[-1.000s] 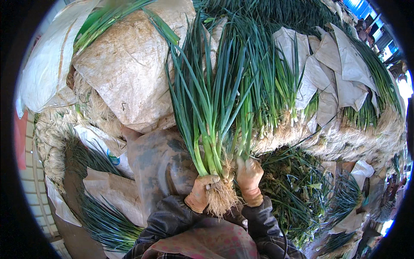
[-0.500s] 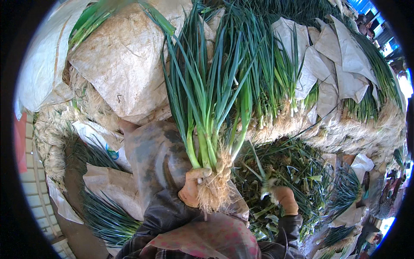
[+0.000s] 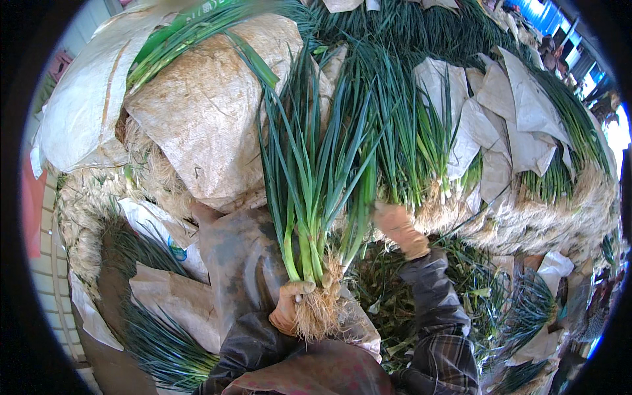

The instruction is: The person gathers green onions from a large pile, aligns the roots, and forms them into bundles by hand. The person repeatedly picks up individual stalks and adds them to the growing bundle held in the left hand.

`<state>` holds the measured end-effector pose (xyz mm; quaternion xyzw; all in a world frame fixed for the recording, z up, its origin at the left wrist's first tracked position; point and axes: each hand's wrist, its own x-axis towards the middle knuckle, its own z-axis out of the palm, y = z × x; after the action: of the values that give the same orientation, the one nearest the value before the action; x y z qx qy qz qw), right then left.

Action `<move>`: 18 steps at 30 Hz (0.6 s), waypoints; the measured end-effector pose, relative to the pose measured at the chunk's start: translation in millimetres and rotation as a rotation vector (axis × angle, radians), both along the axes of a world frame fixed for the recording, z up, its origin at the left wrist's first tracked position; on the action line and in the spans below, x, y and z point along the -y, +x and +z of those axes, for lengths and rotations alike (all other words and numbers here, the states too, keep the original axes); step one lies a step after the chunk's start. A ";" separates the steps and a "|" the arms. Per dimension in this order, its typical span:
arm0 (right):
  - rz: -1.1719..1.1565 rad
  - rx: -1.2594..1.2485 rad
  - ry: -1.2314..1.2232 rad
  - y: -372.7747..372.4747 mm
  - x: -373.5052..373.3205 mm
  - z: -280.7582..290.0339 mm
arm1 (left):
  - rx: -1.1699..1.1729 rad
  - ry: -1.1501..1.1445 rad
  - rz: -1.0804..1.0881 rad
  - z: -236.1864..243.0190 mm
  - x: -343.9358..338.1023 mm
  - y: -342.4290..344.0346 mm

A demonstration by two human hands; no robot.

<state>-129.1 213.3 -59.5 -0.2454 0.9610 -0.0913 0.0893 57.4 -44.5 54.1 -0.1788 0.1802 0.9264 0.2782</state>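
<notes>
My left hand point(image 3: 291, 308) is closed around the lower end of a bunch of green onions point(image 3: 309, 217), just above its roots. The bunch stands upright in front of me, with pale, stringy roots point(image 3: 322, 316) hanging below the hand and long dark-green leaves fanning upward. My right hand point(image 3: 399, 229) is at the right edge of the bunch, its fingertips beside the outermost green stalk. Those fingers are blurred, so neither their grip nor contact with the stalk can be made out.
A heap of stripped leaves point(image 3: 385, 329) lies below my right forearm. Ahead, more green onions point(image 3: 421, 138) are stacked, partly under whitish sheets point(image 3: 520, 99). A stained woven sheet point(image 3: 210, 105) covers the pile at left. Another green onion bunch point(image 3: 164, 342) lies at lower left.
My right hand has risen from the leaf heap to the right side of the bunch, and the leaf scrap it had is gone from it. The left hand keeps its hold.
</notes>
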 end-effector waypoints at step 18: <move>-1.147 0.332 0.667 267.8 -328.1 -4.5 | -0.040 0.208 0.096 -6.2 13.0 5.2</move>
<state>138.7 541.4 -64.1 0.3604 0.8893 0.1406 0.2437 62.6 -57.5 47.8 -0.1387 0.0797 0.9557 0.2472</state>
